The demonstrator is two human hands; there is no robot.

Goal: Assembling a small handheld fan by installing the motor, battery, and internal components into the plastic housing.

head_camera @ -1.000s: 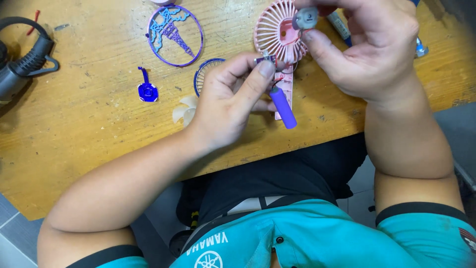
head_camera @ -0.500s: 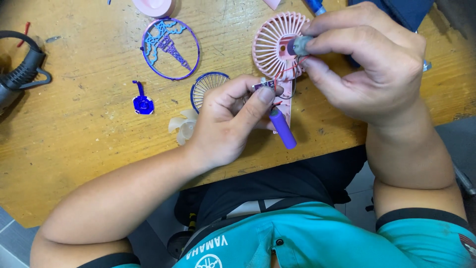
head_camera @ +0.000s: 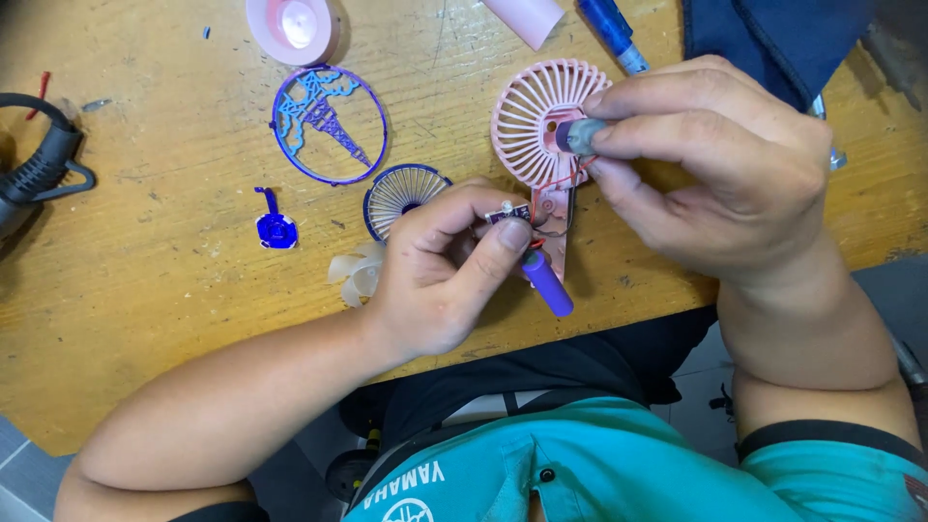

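Note:
A pink hand-fan shell (head_camera: 535, 121) with a round slotted grille lies open on the wooden table (head_camera: 145, 290). My right hand (head_camera: 715, 164) pinches a small grey motor (head_camera: 580, 135) against the grille's centre. My left hand (head_camera: 440, 271) grips a small circuit board (head_camera: 510, 213) with thin red wires running to the shell's handle. A purple cylindrical battery (head_camera: 548, 282) pokes out just below my left thumb.
A blue round grille with a tower figure (head_camera: 329, 124), a smaller blue slotted grille (head_camera: 404, 193), a small blue piece (head_camera: 275, 228) and a whitish fan blade (head_camera: 356, 273) lie left. Pink tape roll (head_camera: 290, 27), blue pen (head_camera: 613, 33), dark cloth (head_camera: 773, 39) at the back; black tool (head_camera: 39, 164) far left.
Both hands and the fan shell sit lower and more central in view as the camera shifted. The grips on motor and circuit board are unchanged.

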